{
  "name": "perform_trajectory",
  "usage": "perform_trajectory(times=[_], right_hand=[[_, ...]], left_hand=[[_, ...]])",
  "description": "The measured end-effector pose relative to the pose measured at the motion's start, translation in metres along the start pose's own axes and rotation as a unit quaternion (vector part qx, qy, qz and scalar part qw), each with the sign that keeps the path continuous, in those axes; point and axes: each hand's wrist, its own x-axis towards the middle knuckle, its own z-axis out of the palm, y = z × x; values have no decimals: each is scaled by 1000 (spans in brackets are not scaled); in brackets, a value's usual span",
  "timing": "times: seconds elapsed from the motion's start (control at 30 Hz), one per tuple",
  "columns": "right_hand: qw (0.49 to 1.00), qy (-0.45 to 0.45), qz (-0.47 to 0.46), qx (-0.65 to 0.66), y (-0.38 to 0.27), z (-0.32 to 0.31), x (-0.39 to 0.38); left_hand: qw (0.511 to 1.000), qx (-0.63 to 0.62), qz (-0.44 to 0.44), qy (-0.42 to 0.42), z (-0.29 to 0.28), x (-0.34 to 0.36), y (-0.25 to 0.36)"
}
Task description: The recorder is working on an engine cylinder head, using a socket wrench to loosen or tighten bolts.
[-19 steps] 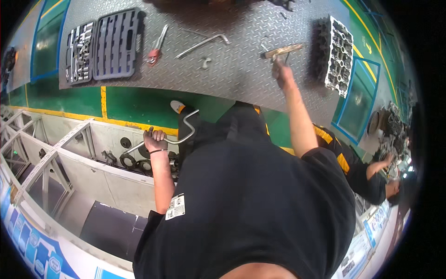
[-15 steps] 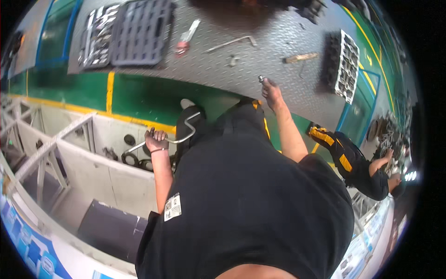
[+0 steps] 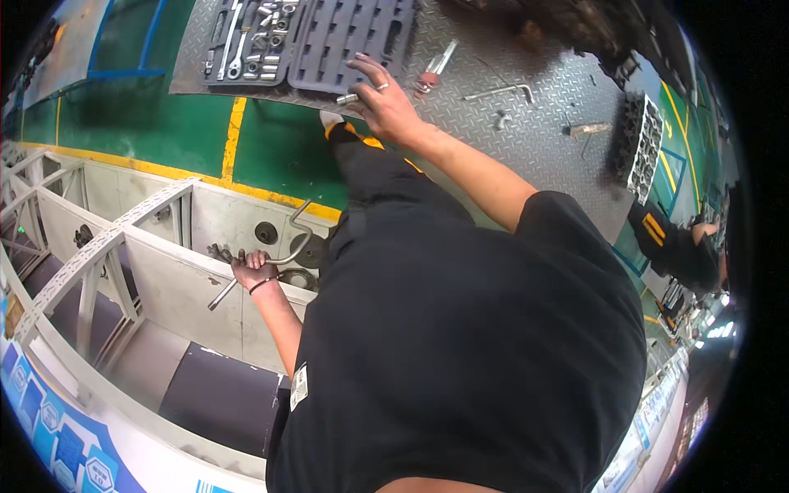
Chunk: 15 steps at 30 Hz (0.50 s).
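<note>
My left hand [image 3: 253, 271] is closed round a cranked metal speed brace [image 3: 297, 249] above the white frame at lower left. My right hand [image 3: 393, 109] holds a small metal socket [image 3: 346, 99] in its fingers, at the front edge of an open tool case [image 3: 337, 37] whose left half holds sockets and ratchets [image 3: 253, 41]. Right of the case on the steel checker-plate bench [image 3: 460, 127] lie a red-holdered tool set [image 3: 426, 82], an L-shaped wrench [image 3: 497, 92] and a wooden-handled tool [image 3: 588, 129].
An aluminium cylinder head [image 3: 645, 148] stands at the bench's right end, and a dark greasy assembly [image 3: 575, 25] fills the back. A co-worker [image 3: 682, 255] works beyond to the right. The white metal truss [image 3: 123, 230] holding round parts runs along the left.
My right hand has left the wooden-handled tool and moved left to the tool case with the small socket. My left hand and brace have shifted down-left. The view has turned.
</note>
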Motion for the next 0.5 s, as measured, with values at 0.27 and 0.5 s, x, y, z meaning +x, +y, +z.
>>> perform_trajectory(times=[0.27,0.5], right_hand=[[941,-137,295,91,34,105,66],[723,-90,590,349,81,177,76]], left_hand=[[998,39,-42,2,67,68,82],[990,135,2,-49,154,103,124]])
